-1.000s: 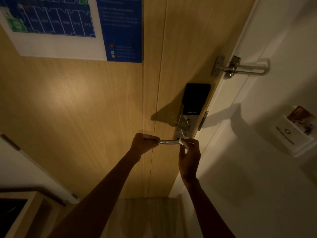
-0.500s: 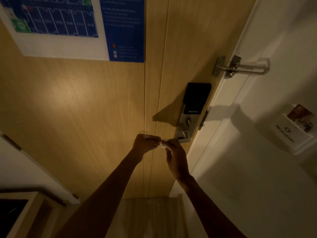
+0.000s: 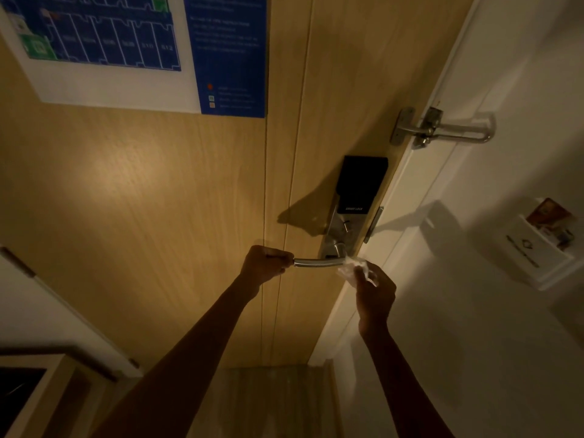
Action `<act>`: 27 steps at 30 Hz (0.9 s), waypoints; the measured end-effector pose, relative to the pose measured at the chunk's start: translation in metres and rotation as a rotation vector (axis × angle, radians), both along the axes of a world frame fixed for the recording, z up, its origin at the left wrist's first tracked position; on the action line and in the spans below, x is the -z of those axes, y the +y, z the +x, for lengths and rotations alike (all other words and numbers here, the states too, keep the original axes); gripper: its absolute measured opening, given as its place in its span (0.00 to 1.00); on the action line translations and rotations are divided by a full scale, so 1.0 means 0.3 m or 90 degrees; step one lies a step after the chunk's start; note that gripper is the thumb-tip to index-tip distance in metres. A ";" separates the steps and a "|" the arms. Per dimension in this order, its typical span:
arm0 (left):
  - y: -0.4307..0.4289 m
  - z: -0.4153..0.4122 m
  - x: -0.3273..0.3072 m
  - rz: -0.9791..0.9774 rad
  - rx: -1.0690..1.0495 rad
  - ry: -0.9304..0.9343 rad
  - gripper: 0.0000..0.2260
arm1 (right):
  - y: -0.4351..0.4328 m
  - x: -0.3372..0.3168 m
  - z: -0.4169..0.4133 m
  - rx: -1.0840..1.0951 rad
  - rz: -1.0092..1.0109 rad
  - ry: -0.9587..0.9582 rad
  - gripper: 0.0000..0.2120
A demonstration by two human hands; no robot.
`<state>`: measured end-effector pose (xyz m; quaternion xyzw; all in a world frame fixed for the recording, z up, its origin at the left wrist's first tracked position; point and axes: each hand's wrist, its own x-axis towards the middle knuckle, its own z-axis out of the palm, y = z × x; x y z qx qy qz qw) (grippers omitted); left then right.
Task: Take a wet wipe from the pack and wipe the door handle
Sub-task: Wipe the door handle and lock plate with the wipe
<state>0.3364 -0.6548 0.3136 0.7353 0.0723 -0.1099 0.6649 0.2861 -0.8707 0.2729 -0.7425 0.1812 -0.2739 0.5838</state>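
A silver lever door handle (image 3: 317, 263) sticks out to the left from a smart lock (image 3: 354, 203) on the wooden door (image 3: 158, 191). My left hand (image 3: 265, 263) is closed around the handle's free end. My right hand (image 3: 374, 289) pinches a crumpled white wet wipe (image 3: 355, 268) against the handle's inner end, close to the lock plate. The wipe pack is not in view.
A swing-bar door guard (image 3: 442, 129) bridges door and white frame above the lock. A blue evacuation plan (image 3: 142, 49) hangs on the door at top left. A white key-card holder (image 3: 537, 245) is on the right wall. A wooden cabinet (image 3: 38, 393) stands at lower left.
My right hand has slid the wipe along the handle from beside my left hand back to the lock end. My left hand kept its hold on the handle's tip.
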 end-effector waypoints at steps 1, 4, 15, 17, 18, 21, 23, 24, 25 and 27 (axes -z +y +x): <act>0.000 0.002 0.000 0.006 0.001 -0.002 0.05 | -0.011 0.004 0.005 0.006 0.037 0.018 0.12; 0.000 0.004 -0.002 0.010 0.006 -0.003 0.05 | -0.027 0.006 0.001 -0.048 0.117 0.040 0.15; 0.010 0.016 -0.001 0.030 0.035 0.003 0.04 | -0.086 0.026 -0.018 -0.165 -0.246 0.020 0.11; 0.009 0.017 0.001 0.026 0.036 0.002 0.04 | -0.086 0.039 -0.023 -0.168 -0.226 0.033 0.12; 0.008 0.017 0.000 0.027 0.034 0.001 0.04 | -0.082 0.049 -0.028 -0.170 -0.215 0.039 0.13; 0.001 0.016 -0.001 0.040 0.022 0.006 0.06 | -0.073 0.088 -0.035 -0.144 -0.132 0.057 0.14; 0.002 0.017 -0.002 0.040 0.016 0.009 0.05 | -0.065 0.098 -0.033 -0.119 -0.043 0.094 0.15; 0.002 0.017 -0.002 0.039 0.020 0.008 0.05 | -0.062 0.099 -0.031 -0.109 -0.011 0.117 0.15; 0.003 0.019 -0.002 0.039 0.025 0.004 0.05 | -0.058 0.101 -0.028 -0.107 0.018 0.129 0.15; 0.004 0.020 -0.003 0.041 0.031 -0.001 0.07 | -0.047 0.093 -0.027 -0.119 0.084 0.133 0.15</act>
